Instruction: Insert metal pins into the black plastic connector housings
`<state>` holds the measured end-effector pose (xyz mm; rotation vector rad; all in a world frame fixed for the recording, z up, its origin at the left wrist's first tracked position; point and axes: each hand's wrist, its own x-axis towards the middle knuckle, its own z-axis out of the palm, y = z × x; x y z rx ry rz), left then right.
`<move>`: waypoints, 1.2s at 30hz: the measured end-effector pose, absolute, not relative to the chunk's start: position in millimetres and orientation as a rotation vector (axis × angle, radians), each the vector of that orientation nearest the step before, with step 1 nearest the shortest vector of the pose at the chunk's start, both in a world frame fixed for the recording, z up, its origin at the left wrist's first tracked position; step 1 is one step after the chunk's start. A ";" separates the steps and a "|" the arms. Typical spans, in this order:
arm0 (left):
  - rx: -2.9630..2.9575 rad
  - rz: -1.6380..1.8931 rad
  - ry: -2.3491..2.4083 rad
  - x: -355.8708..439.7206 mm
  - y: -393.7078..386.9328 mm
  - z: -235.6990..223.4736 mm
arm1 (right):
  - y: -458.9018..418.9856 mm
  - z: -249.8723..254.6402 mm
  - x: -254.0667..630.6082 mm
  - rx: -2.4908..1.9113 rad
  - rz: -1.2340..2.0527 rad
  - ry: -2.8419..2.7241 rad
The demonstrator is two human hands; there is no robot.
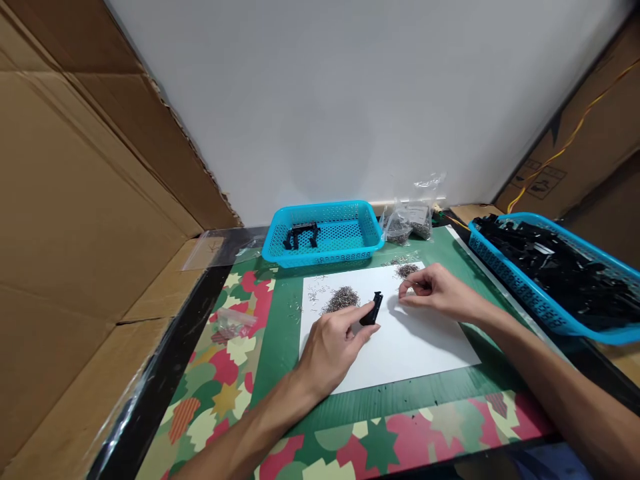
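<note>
Left hand (330,343) pinches black part (373,313) over white sheet (400,353); a slack grip could drop it into the left metal-bit pile (344,298). Right hand (440,290): fingertips bunched, can't tell if holding anything; a bump could scatter the far right pile (407,271).

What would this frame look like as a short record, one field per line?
Left hand: pinches a black part
Right hand: over white sheet, fingers curled; contents unclear
Larger metal pile: on the sheet, beyond left hand
Smaller metal pile: near sheet's far right corner
Far basket: a few black pieces
Right-side basket: heaped with black pieces
</note>
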<state>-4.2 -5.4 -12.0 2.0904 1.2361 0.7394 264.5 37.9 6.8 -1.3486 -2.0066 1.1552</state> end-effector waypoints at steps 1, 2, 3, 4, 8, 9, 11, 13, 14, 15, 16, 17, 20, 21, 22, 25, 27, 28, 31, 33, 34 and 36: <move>2.111 0.724 1.241 -3.9 -5.7 -12.2 | 37.3 4.8 259.8 -1.359 1.156 -1.938; 2.129 0.713 1.243 -3.5 -6.1 -12.0 | 36.6 2.8 254.9 -1.372 1.156 -1.879; 2.147 0.706 1.239 -3.0 -6.5 -11.7 | 35.9 0.7 250.0 -1.387 1.155 -1.834; 2.160 0.703 1.233 -2.5 -7.0 -11.3 | 35.0 -1.2 245.4 -1.403 1.155 -1.805; 2.182 0.715 1.210 -0.6 -8.5 -10.3 | 31.6 -6.9 232.2 -1.457 1.141 -1.778; 2.183 0.720 1.209 -0.3 -8.7 -10.4 | 30.8 -8.0 230.3 -1.474 1.124 -1.772; 2.181 0.725 1.208 0.0 -9.0 -10.9 | 29.2 -9.6 227.3 -1.507 1.073 -1.765; 2.172 0.721 1.203 0.3 -9.2 -11.3 | 27.2 -10.5 225.0 -1.532 1.017 -1.772; 2.169 0.719 1.199 0.4 -9.3 -11.3 | 26.2 -10.7 223.8 -1.542 0.990 -1.777; 2.168 0.718 1.193 0.5 -9.4 -11.3 | 25.1 -10.9 222.6 -1.549 0.965 -1.779; 2.168 0.719 1.186 0.6 -9.5 -11.2 | 24.1 -11.2 221.5 -1.553 0.943 -1.775; 2.170 0.721 1.176 0.7 -9.6 -11.0 | 23.1 -11.7 220.4 -1.554 0.928 -1.767; 2.178 0.726 1.149 0.7 -9.8 -11.1 | 20.8 -14.1 218.1 -1.548 0.918 -1.743; 2.180 0.725 1.145 0.6 -9.9 -11.3 | 20.1 -15.1 217.7 -1.549 0.916 -1.739; 2.181 0.723 1.142 0.5 -9.8 -11.6 | 19.5 -15.9 217.4 -1.552 0.911 -1.738; 2.175 0.727 1.131 0.4 -9.6 -12.6 | 18.4 -16.1 217.4 -1.553 0.910 -1.746; 2.178 0.724 1.120 0.4 -9.5 -13.5 | 18.3 -14.2 217.8 -1.538 0.919 -1.775; 2.181 0.721 1.115 0.4 -9.4 -14.0 | 18.5 -13.0 218.2 -1.529 0.920 -1.796; 2.172 0.716 1.106 0.2 -9.6 -15.8 | 19.3 -9.7 219.9 -1.513 0.914 -1.852; 2.147 0.733 1.109 -0.2 -9.7 -17.0 | 20.0 -8.6 221.6 -1.500 0.913 -1.894; 2.132 0.744 1.113 -0.3 -9.8 -17.4 | 20.3 -8.5 222.5 -1.491 0.910 -1.917; 2.105 0.761 1.124 -0.6 -9.9 -17.8 | 21.2 -8.4 224.4 -1.480 0.897 -1.954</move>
